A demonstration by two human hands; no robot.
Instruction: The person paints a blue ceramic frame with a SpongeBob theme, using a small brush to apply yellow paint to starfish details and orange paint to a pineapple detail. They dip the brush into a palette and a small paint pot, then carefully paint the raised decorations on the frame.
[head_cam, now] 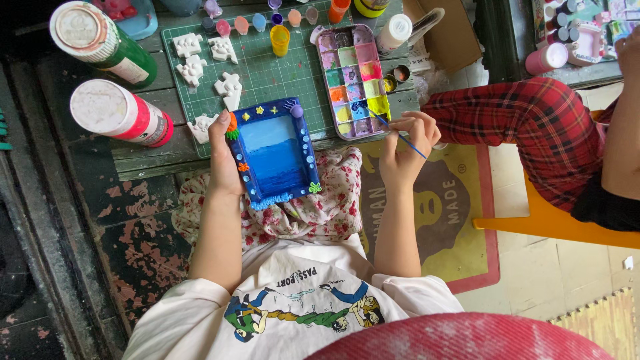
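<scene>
- The left hand (223,157) is closed around the left edge of a blue painted frame (275,152). The frame is propped between the person's lap and the table edge, painted face turned up toward the head camera, which keeps the surface open to view.
- The right hand (408,143) pinches a thin blue-handled brush (400,137) between thumb and fingers. The brush tip reaches the near right corner of the paint palette (352,80), beside a yellow-green well.
- The palette lies on the right part of the green cutting mat (267,73), just beside the brush hand, so its wells sit within short reach.
- Unpainted white plaster shapes (210,63) lie on the left part of the mat, apart from the wet colours.
- Small paint pots (280,39) stand along the far edge of the mat.
- Two large paint bottles (120,117) lie on their sides at the left, off the mat.
- Another person's leg in red plaid trousers (533,127) shows at the right, on a yellow seat.
</scene>
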